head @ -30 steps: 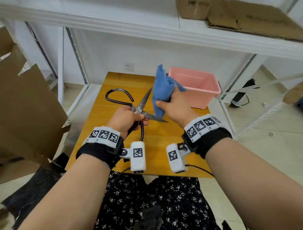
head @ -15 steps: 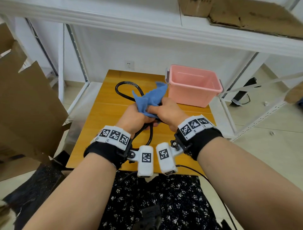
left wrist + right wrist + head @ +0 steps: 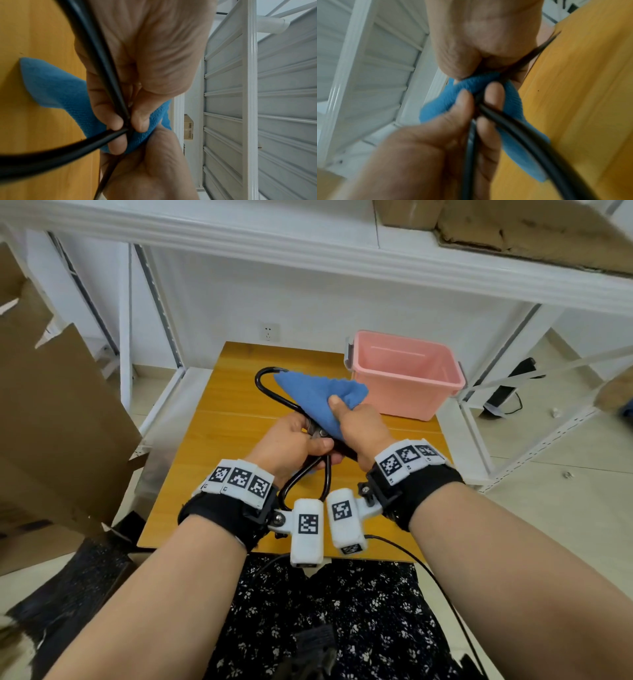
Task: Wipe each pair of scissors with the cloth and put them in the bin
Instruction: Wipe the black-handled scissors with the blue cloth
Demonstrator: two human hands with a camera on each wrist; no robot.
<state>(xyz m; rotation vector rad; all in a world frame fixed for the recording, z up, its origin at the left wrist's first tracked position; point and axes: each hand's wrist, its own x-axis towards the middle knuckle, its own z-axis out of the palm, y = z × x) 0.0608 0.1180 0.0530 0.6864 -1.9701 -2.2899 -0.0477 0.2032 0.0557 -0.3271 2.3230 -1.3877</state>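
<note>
A large pair of scissors (image 3: 265,386) with black loop handles is held above the wooden table (image 3: 236,419). My left hand (image 3: 318,446) grips it at the pivot, where both handles (image 3: 102,70) meet. The blue cloth (image 3: 315,397) is in my right hand (image 3: 342,412), folded over the blades and squeezed around them. Most of the blades are hidden. In the right wrist view a dark blade tip (image 3: 541,46) sticks out past the right palm, and the cloth (image 3: 513,108) bunches between both hands. The pink bin (image 3: 404,398) stands at the table's far right.
A white shelf frame (image 3: 308,244) spans overhead, with its uprights on both sides of the table. Brown cardboard (image 3: 58,422) leans at the left. A wall socket (image 3: 269,332) sits behind the table. Cables run from the wrist cameras to my lap.
My right hand brought the cloth onto the open blades, and the hands closed together. Since half a second ago the cloth has spread upward over the far handle loop.
</note>
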